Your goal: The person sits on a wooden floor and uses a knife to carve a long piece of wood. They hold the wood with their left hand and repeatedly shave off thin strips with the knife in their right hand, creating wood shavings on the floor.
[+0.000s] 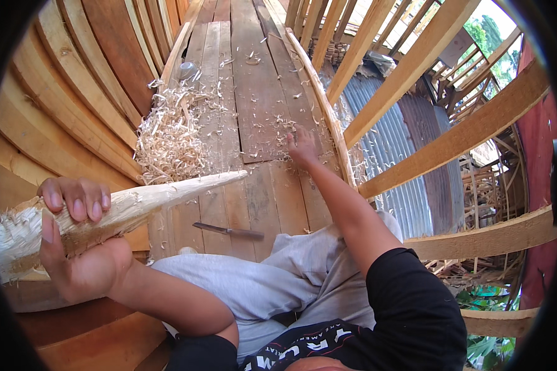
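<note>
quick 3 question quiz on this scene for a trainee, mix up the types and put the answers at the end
1. Multiple choice: which hand grips the tapered piece of wood?
a) left
b) right
c) both

2. True or false: the knife lies on the planks.

3. Short answer: what is heaped on the planks beside the boards at the picture's left?

Key:
1. a, the left hand
2. True
3. Wood shavings

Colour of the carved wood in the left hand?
The carved wood is pale cream; head view shows it best.
</note>
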The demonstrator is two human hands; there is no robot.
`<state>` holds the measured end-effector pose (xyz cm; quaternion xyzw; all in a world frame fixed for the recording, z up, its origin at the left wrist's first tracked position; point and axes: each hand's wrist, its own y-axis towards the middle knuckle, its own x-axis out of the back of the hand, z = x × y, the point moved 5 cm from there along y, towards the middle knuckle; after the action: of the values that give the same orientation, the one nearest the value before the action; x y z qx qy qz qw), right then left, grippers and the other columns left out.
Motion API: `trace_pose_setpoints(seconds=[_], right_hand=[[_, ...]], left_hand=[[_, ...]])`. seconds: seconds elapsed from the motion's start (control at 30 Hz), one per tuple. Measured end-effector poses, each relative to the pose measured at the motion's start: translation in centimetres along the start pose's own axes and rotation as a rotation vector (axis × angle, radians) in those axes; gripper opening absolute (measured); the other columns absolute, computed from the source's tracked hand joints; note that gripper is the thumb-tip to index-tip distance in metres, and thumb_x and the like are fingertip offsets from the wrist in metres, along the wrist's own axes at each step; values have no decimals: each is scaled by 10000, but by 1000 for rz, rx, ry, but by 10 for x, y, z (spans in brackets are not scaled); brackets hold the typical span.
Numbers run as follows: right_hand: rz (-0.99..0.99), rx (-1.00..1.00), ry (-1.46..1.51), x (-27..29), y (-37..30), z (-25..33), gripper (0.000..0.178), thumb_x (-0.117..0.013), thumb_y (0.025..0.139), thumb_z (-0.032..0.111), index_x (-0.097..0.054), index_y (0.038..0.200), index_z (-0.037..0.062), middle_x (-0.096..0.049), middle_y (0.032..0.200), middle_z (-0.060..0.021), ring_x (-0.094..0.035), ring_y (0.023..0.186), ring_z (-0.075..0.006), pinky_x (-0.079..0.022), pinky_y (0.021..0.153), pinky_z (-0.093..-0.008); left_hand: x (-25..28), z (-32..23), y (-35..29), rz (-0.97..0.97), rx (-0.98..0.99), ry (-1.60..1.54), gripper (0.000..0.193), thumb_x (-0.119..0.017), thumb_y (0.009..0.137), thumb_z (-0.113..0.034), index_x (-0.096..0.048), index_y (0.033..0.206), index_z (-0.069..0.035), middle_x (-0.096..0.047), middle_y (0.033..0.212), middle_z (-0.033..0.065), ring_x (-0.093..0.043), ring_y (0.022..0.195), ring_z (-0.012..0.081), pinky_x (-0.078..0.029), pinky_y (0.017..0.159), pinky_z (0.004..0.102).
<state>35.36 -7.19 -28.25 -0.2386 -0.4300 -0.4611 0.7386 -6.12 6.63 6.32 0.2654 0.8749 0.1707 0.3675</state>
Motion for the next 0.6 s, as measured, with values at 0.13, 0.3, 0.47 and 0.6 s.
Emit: trace_pose_setpoints(seconds=[0.13, 0.3, 0.47, 0.6], right_hand=[[-66, 221, -73, 16, 17, -7, 658, -439, 931, 440, -313, 1402, -3, -266, 1468, -248, -234, 1375, -383, -217, 1119, -423], [-203, 126, -217, 18, 53, -47, 641, -415, 938, 437, -320, 1401, 4, -274, 1460, -257, -186, 1391, -384, -155, 1142, -416], [-46, 88, -208, -21, 59, -1, 551, -404, 957, 376, -370, 1386, 31, -291, 1449, -267, -184, 1399, -363, -131, 1149, -411], [152, 548, 236, -36, 38, 60, 465, -493, 936, 290, -456, 1303, 7, -397, 1381, -259, -348, 1316, -382, -261, 1104, -444]], left_hand=[[-1, 10, 2, -16, 8, 21, 265, -540, 791, -277, -417, 909, -74, -402, 744, 46, -396, 666, 147, -325, 673, 294], [-3, 25, 4, 3, 50, -9, 275, -542, 793, -280, -421, 917, -68, -405, 745, 52, -397, 669, 147, -327, 678, 296], [-7, 40, 8, 5, 68, 23, 279, -533, 803, -275, -426, 934, -54, -414, 741, 56, -401, 673, 146, -333, 679, 287], [-10, 48, 9, 12, 94, 42, 269, -529, 806, -263, -424, 938, -53, -406, 730, 54, -398, 670, 144, -332, 670, 280]])
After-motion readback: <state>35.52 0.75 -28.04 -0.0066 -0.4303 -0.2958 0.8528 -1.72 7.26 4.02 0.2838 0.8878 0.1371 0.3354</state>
